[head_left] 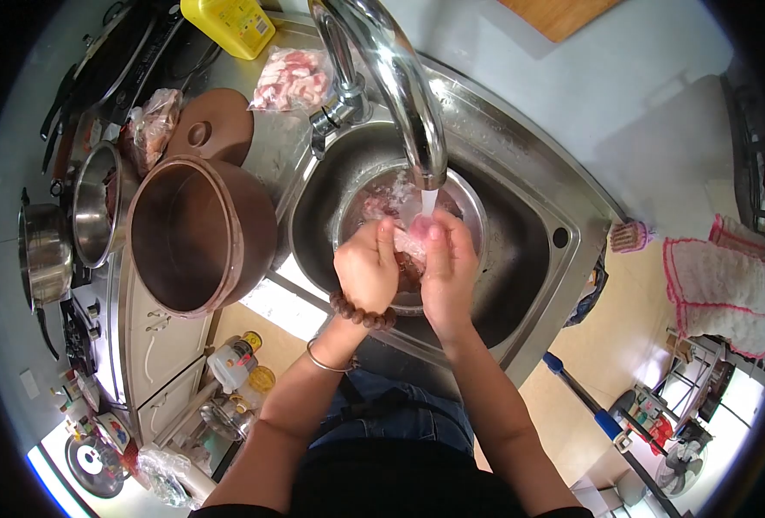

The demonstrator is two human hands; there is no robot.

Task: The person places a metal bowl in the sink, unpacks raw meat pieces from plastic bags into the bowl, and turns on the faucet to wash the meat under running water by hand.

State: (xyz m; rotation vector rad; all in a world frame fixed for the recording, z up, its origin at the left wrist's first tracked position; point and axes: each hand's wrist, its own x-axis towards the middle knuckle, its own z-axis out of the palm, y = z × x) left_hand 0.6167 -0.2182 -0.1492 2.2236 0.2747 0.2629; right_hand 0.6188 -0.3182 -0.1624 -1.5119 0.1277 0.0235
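Both my hands grip a piece of raw meat (412, 242) under the running tap (430, 164). My left hand (367, 263), with a beaded bracelet at its wrist, is closed on the meat's left side. My right hand (448, 263) pinches its right side, thumb on top. Beneath them a metal bowl (477, 203) stands in the sink (521, 259). It holds reddish water and more meat pieces, partly hidden by my hands. Water falls from the spout onto the meat.
Left of the sink stands a brown clay pot (184, 237), its lid (218, 125) behind it. A bag of meat chunks (292, 79) and a yellow bottle (231, 26) lie near the tap. Farther left are a steel bowl (97, 203) and a saucepan (44, 246).
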